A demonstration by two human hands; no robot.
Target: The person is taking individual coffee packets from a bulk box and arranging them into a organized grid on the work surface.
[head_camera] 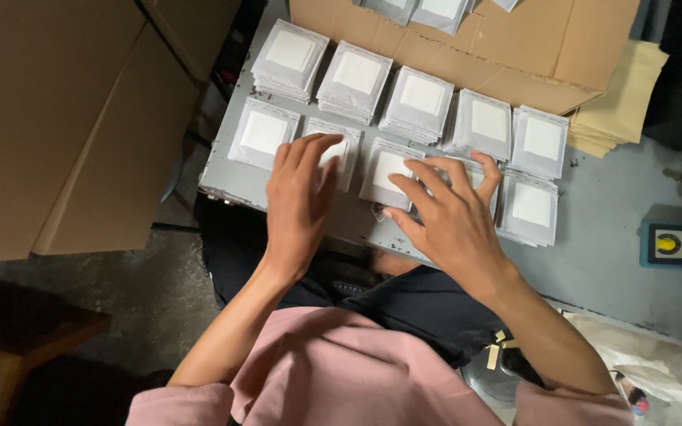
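Observation:
Stacks of flat clear packets with white square pads lie in two rows on a grey table (593, 237). My left hand (300, 197) rests with fingers together on the second stack of the near row (346, 150). My right hand (447, 209) is spread over the fourth near stack (479, 177), its fingertips reaching the third stack (384, 170). Neither hand has lifted anything. Other stacks sit at the near left (263, 132) and near right (531, 207). The far row holds several more stacks (421, 101).
An open cardboard box (515, 47) with more packets stands at the back of the table. Tan paper sheets (621, 102) lie at the right. A blue device with a yellow dial (676, 244) sits at the far right. Large cardboard boxes (65, 118) stand on the left.

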